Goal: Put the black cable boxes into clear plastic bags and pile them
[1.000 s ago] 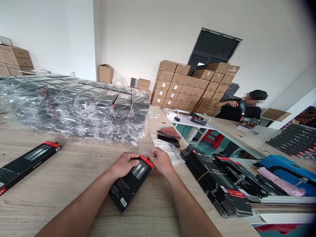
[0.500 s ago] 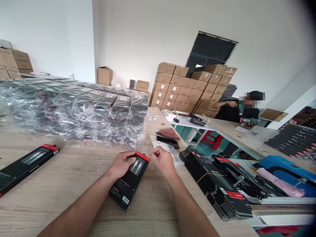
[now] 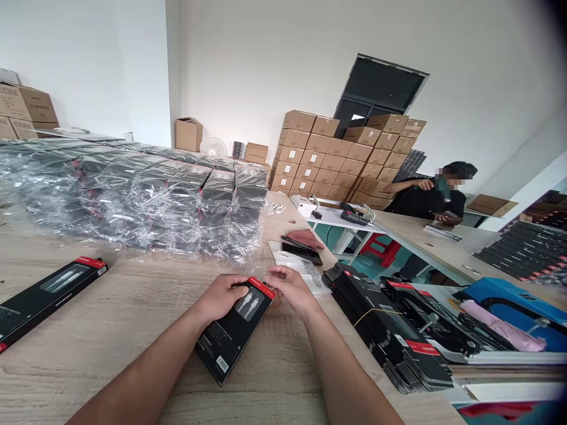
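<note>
A slim black cable box (image 3: 237, 330) with a red end and a window showing white connectors lies tilted above the wooden table. Around its left edge my left hand (image 3: 222, 297) is closed, thumb on the front beside the window. My right hand (image 3: 290, 289) is at the red end, its fingertips bent together against the top corner by the hang tab. Whatever is between those fingertips is too small to make out. Another black and red cable box (image 3: 55, 298) lies flat to the left.
Plastic-wrapped stacks of boxes (image 3: 177, 200) line the table's far side. To the right are flattened cartons (image 3: 376, 324) under a yellow band, phones (image 3: 301, 254) and a blue bag (image 3: 509, 301). A co-worker (image 3: 425, 198) holds a tool across the bench. Cartons (image 3: 328, 156) stand behind.
My right hand has come left onto the red end of the box, its fingers reaching the corner. The box has shifted slightly right. The co-worker's tool has moved.
</note>
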`<state>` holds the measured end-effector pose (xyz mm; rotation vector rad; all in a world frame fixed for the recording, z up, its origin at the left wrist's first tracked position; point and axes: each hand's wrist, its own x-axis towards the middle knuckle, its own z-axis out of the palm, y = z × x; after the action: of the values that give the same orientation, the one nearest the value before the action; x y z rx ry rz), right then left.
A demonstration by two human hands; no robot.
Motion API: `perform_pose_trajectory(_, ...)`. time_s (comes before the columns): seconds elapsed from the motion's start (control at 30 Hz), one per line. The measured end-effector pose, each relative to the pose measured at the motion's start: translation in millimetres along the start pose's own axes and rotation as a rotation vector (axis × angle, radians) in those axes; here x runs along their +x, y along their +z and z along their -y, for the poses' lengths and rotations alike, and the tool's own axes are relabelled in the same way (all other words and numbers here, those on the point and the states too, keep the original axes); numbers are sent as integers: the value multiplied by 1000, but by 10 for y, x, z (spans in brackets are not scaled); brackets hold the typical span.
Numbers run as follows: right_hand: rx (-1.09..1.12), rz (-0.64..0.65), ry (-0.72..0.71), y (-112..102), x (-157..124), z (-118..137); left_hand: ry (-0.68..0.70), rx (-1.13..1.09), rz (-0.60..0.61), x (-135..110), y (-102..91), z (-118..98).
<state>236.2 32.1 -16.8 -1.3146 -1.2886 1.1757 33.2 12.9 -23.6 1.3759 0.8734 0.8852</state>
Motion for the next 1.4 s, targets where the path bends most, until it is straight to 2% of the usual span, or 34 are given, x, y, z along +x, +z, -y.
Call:
perform_pose_trajectory(0.13,-288,-162,-171,28,55,-94,-16,13,21,6,7,27)
perform_pose_trajectory(0.23,-562,-224,-272,39,24,-88,-33,40,18,7,12,38)
perform_pose_trajectory(0.4,-840,-309,-328,18,-58,7,-31,59,-23,27,6,55)
perform_pose_trajectory(0.47,-812,-314,-324,9,-61,25,-21,59,-55,42,4,63)
perform_pose_trajectory(0.63,-452,-199,-308,6,-27,26,13,66,-143,75,9,88)
perform_pose_trajectory(0.7,-409,-180,-320,8,-22,32,18,65,-172,82,17,91)
perform_pose_trajectory(0.9,-646,-194,-370,17,-38,16,81,114,-279,63,70,41)
perform_pose_trajectory(1.03,-681,-181,-338,50,-101,-34,121,222,-330,7,101,43)
perform_pose_trajectory(1.13,-682,-213,-341,86,-117,-58,65,282,-375,27,63,104)
perform_pose_trajectory(1.27,-665,-272,-365,124,-149,-11,12,281,-349,66,4,152)
perform_pose_trajectory(1.4,-633,-243,-442,117,-172,42,-21,285,-376,98,-20,187)
